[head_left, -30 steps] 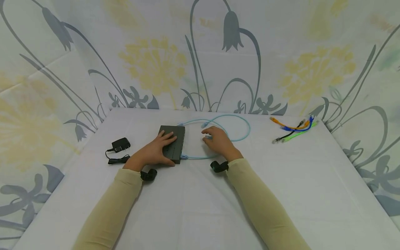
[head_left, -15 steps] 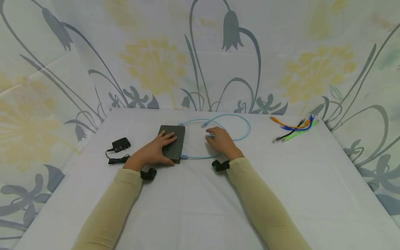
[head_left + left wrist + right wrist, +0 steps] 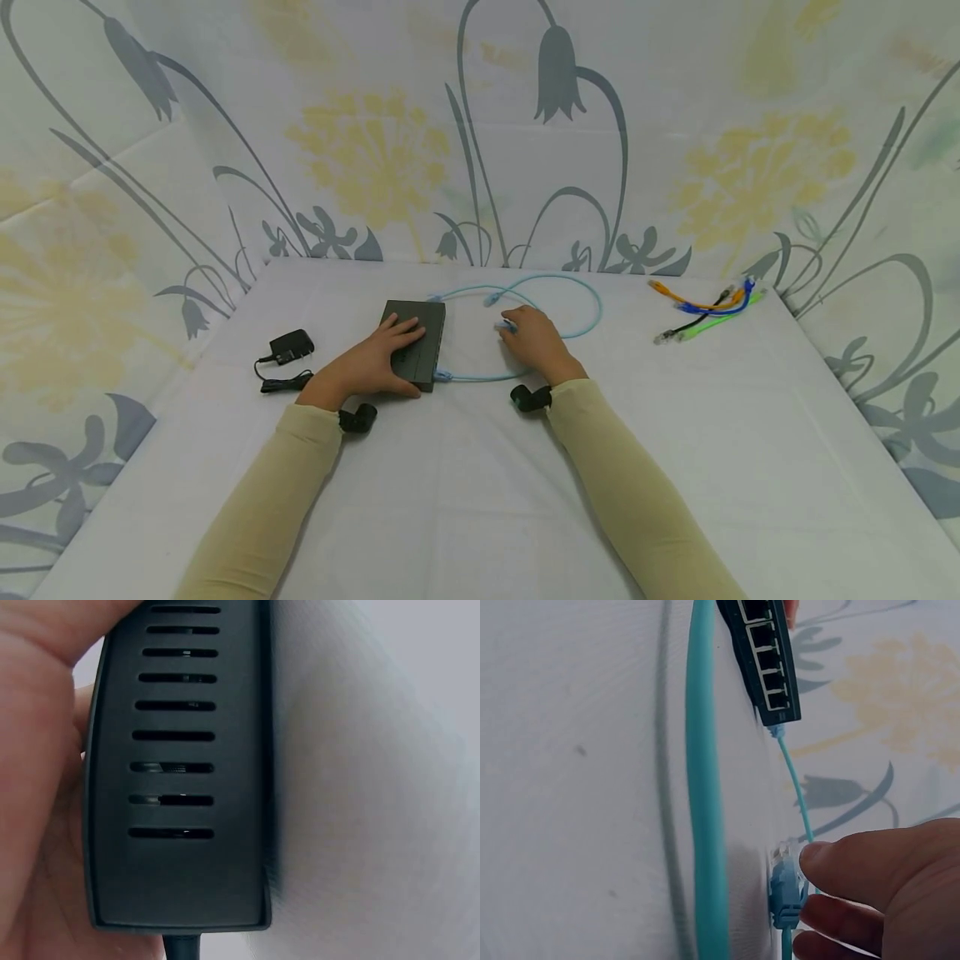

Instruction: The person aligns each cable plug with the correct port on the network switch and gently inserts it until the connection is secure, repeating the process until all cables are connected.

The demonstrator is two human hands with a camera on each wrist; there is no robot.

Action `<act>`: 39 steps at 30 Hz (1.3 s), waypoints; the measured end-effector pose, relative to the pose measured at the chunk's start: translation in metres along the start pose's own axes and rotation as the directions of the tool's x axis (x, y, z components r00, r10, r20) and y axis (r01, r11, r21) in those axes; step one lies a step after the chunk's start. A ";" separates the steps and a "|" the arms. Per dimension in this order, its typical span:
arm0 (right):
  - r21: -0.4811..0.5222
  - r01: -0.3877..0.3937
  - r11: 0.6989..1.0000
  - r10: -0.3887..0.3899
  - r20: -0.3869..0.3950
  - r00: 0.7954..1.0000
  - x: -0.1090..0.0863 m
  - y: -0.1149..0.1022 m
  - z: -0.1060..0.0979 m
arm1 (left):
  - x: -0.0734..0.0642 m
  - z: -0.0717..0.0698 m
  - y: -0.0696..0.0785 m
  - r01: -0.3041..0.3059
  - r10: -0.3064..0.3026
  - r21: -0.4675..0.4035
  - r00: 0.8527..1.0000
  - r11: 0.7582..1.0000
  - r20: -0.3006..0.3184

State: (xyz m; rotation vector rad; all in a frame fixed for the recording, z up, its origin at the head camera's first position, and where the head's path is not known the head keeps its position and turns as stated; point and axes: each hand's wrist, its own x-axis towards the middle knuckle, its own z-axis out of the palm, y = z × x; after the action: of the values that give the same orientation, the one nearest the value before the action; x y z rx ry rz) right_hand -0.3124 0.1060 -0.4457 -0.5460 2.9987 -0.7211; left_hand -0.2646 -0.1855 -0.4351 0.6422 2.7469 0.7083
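Observation:
My left hand [image 3: 367, 364] rests with spread fingers on a black network switch [image 3: 411, 375], thumb along its near end. In the left wrist view, the switch's slotted side [image 3: 172, 885] fills the middle. My right hand [image 3: 534, 340] pinches the light blue plug [image 3: 785, 896] of a network cable between thumb and fingers, right of the switch and apart from it. Another light blue plug [image 3: 442, 377] sits at the switch's right side near the front, its cable [image 3: 480, 380] running under my right hand. The right wrist view shows a row of ports [image 3: 772, 671].
A loose light blue plug [image 3: 492, 298] lies behind my right hand, beside a looped cable [image 3: 600, 308]. One more plug [image 3: 435, 297] lies at the switch's far corner. A black power adapter [image 3: 291, 346] lies left; several short coloured cables [image 3: 708, 310] lie far right.
My right hand has shifted slightly right, away from the switch, and the plug now shows between its fingers. My left hand and the switch have stayed put.

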 end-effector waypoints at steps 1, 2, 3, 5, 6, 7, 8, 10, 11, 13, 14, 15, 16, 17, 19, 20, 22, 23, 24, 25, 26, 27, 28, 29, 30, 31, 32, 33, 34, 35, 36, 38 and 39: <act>-0.005 0.004 1.000 -0.004 -0.003 1.000 0.000 0.000 0.000 | 0.000 0.000 0.000 0.003 -0.003 0.000 1.000 1.000 0.001; -0.010 0.009 1.000 -0.009 -0.006 1.000 0.000 0.001 0.000 | 0.000 0.000 0.000 0.003 -0.003 0.001 1.000 1.000 0.000; -0.013 0.012 1.000 -0.012 -0.011 1.000 0.000 0.001 0.000 | 0.000 0.000 0.001 0.007 -0.007 0.000 1.000 1.000 0.000; -0.026 0.018 0.999 -0.019 -0.020 1.000 -0.001 0.001 0.000 | 0.000 0.000 0.001 0.006 -0.006 -0.002 1.000 1.000 -0.001; -0.036 0.019 0.999 -0.020 -0.023 1.000 -0.001 0.001 0.000 | 0.000 0.000 0.001 0.006 -0.006 -0.004 1.000 1.000 -0.001; -0.045 0.018 0.999 -0.019 -0.025 1.000 -0.001 0.001 0.000 | 0.001 0.000 0.001 0.006 -0.006 -0.006 1.000 1.000 -0.001; -0.054 0.015 0.998 -0.016 -0.026 1.000 -0.001 0.001 0.000 | 0.001 0.001 0.001 0.006 -0.006 -0.006 1.000 1.000 -0.001; -0.075 0.008 0.997 -0.010 -0.028 1.000 -0.001 0.001 0.000 | 0.001 0.001 0.001 0.004 -0.004 -0.005 1.000 1.000 -0.001; -0.093 0.005 0.996 -0.008 -0.030 1.000 -0.001 0.001 0.000 | 0.001 0.001 0.001 0.002 -0.002 -0.003 1.000 1.000 -0.001; -0.128 0.002 0.992 -0.006 -0.035 0.999 -0.001 0.001 0.000 | 0.001 0.001 0.001 0.002 -0.002 -0.002 1.000 1.000 -0.002; -0.144 0.000 0.990 -0.006 -0.037 0.999 -0.002 0.001 0.000 | 0.001 0.001 0.002 0.004 -0.004 -0.002 1.000 1.000 -0.001; -0.156 -0.003 0.988 -0.003 -0.038 0.999 -0.002 0.002 0.000 | 0.001 0.001 0.002 0.001 -0.001 -0.002 1.000 1.000 -0.001; -0.166 -0.006 0.986 -0.001 -0.039 0.999 -0.002 0.002 0.000 | 0.001 0.000 0.002 -0.001 0.001 -0.004 1.000 1.000 -0.002; -0.174 -0.010 0.985 0.003 -0.040 0.999 -0.002 0.002 0.001 | 0.000 0.000 0.003 -0.001 0.001 -0.005 1.000 1.000 -0.002; -0.182 -0.018 0.983 0.011 -0.043 0.999 -0.001 0.003 0.002 | 0.000 0.000 0.003 -0.002 0.002 -0.009 1.000 1.000 -0.002; -0.188 -0.023 0.982 0.015 -0.043 0.999 -0.001 0.004 0.003 | 0.000 0.001 0.003 -0.005 0.005 -0.009 1.000 1.000 -0.002; -0.198 -0.029 0.980 0.020 -0.049 0.999 -0.001 0.003 0.004 | 0.000 0.001 0.002 -0.004 0.004 -0.008 1.000 1.000 -0.003; -0.203 -0.031 0.979 0.021 -0.051 0.998 -0.001 0.003 0.004 | 0.000 0.001 0.002 -0.003 0.003 -0.006 1.000 1.000 -0.003; -0.205 -0.031 0.978 0.020 -0.055 0.998 -0.001 0.003 0.004 | 0.000 0.001 0.002 -0.003 0.003 -0.006 1.000 1.000 -0.003; -0.205 -0.032 0.978 0.020 -0.058 0.998 -0.002 0.002 0.004 | 0.000 0.002 0.002 -0.002 0.002 -0.005 1.000 1.000 -0.003; -0.205 -0.031 0.978 0.019 -0.060 0.998 -0.002 0.002 0.004 | 0.001 0.002 0.001 0.000 0.000 -0.005 1.000 1.000 -0.002; -0.199 -0.029 0.980 0.017 -0.064 0.998 -0.003 0.001 0.004 | 0.000 0.002 0.001 0.001 -0.001 -0.006 1.000 1.000 -0.002; -0.194 -0.027 0.981 0.015 -0.066 0.998 -0.003 0.001 0.004 | 0.000 0.002 0.001 0.002 -0.002 -0.009 1.000 1.000 -0.001; -0.187 -0.025 0.982 0.012 -0.068 0.998 -0.003 0.001 0.004 | 0.000 0.002 0.001 0.002 -0.002 -0.011 1.000 1.000 -0.001; -0.180 -0.022 0.983 0.010 -0.071 0.997 -0.003 0.001 0.004 | 0.000 0.002 0.000 0.002 -0.002 -0.014 1.000 1.000 -0.001; -0.173 -0.020 0.985 0.008 -0.071 0.997 -0.003 0.001 0.004 | 0.000 0.002 0.000 0.002 -0.002 -0.016 1.000 1.000 0.000; -0.166 -0.018 0.986 0.006 -0.071 0.997 -0.003 0.001 0.004 | 0.000 0.002 0.000 0.001 -0.001 -0.018 1.000 1.000 0.000; -0.155 -0.015 0.988 0.005 -0.070 0.998 -0.003 0.001 0.004 | 0.000 0.002 0.000 0.001 -0.001 -0.019 1.000 1.000 0.000; -0.149 -0.013 0.989 0.003 -0.067 0.998 -0.003 0.001 0.005 | 0.000 0.002 0.000 0.001 -0.001 -0.018 1.000 1.000 -0.001; -0.146 -0.010 0.989 0.000 -0.066 0.998 -0.003 0.001 0.005 | 0.000 0.002 0.000 0.001 -0.001 -0.017 1.000 1.000 -0.001; -0.143 -0.006 0.990 -0.003 -0.066 0.998 -0.003 0.001 0.005 | 0.000 0.002 0.000 0.001 -0.001 -0.015 1.000 1.000 -0.001; -0.142 0.002 0.990 -0.011 -0.063 0.998 -0.003 0.000 0.005 | 0.000 0.002 0.000 0.000 0.000 -0.014 1.000 1.000 -0.001; -0.143 0.006 0.990 -0.015 -0.063 0.998 -0.003 0.000 0.005 | 0.000 0.001 0.001 0.001 -0.001 -0.014 1.000 1.000 0.000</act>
State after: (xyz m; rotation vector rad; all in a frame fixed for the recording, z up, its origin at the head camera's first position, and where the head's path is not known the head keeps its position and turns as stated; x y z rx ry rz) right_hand -0.3089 0.1050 -0.4506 -0.5543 3.1269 -0.5371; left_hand -0.2642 -0.1845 -0.4359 0.6385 2.7395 0.7264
